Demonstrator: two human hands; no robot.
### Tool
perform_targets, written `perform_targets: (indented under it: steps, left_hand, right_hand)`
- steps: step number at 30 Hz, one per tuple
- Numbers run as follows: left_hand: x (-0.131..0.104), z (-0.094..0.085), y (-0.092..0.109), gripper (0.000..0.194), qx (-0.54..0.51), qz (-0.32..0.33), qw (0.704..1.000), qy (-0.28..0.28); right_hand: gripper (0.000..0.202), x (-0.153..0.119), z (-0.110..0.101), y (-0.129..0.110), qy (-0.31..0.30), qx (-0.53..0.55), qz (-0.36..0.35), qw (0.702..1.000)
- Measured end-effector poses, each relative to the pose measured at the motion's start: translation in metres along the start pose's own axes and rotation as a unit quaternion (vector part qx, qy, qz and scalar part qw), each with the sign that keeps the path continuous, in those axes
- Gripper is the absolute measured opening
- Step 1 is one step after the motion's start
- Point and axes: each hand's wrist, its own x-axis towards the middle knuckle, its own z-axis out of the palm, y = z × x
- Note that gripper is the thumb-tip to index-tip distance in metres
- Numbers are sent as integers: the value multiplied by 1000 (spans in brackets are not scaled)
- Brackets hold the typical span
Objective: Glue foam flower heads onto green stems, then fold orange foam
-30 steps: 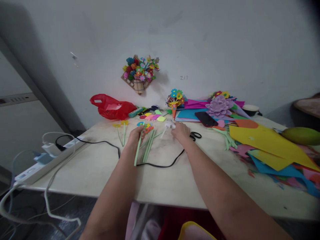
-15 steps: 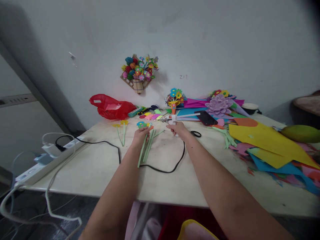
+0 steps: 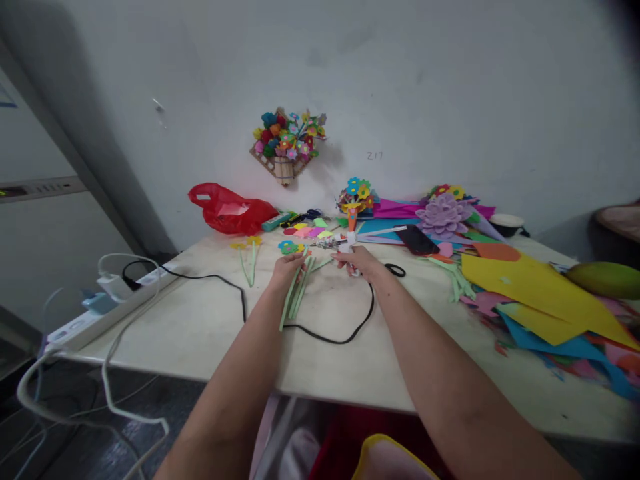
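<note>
My left hand [image 3: 289,269] is closed on a pale green strip [image 3: 289,303], whose upper end pokes out above the fingers. More green strips [image 3: 301,297] lie on the table just right of it. In my right hand [image 3: 361,261] is a white glue gun [image 3: 351,239] with a glue stick [image 3: 383,231] in its back. Its nozzle points left, close to the strip's upper end; whether they touch I cannot tell. Blue, green and yellow foam flowers [image 3: 290,247] lie just beyond my left hand. Two yellow flowers on green stems [image 3: 251,263] lie further left.
A black cord [image 3: 330,341] loops across the table from the power strip [image 3: 115,310]. Black-handled scissors [image 3: 395,270] lie right of my right hand. Foam sheets [image 3: 530,287] and a phone [image 3: 417,240] cover the right side. A red bag [image 3: 230,210] sits back left.
The glue gun's nozzle has moved left, nearer the upper end of the strip in my left hand. The whole view has shifted slightly.
</note>
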Motion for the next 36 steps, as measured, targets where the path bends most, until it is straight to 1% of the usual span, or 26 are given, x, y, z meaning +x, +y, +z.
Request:
perform_targets:
  steps: [5, 10, 14, 18, 30, 36]
  left_hand:
    - [-1, -1, -1, 26, -3, 3, 1000, -9]
    - [-2, -1, 0, 26, -5, 10, 1000, -18]
    - [-2, -1, -1, 27, -9, 12, 1000, -27]
    - [0, -2, -2, 29, -4, 9, 1000, -23]
    - [-1, -2, -1, 24, -12, -2, 1000, -24]
    - [-2, -2, -1, 32, -24, -3, 999, -34]
  right_hand:
    - [25, -2, 0, -4, 2, -2, 3, 1000]
    - [28, -3, 1, -5, -13, -15, 5, 1000]
    - [29, -4, 1, -5, -11, -19, 9, 1000]
    - [31, -4, 1, -6, -6, -28, 13, 999]
    - [32, 0, 1, -1, 2, -55, 6, 998]
    - [34, 2, 1, 0, 4, -73, 11, 997]
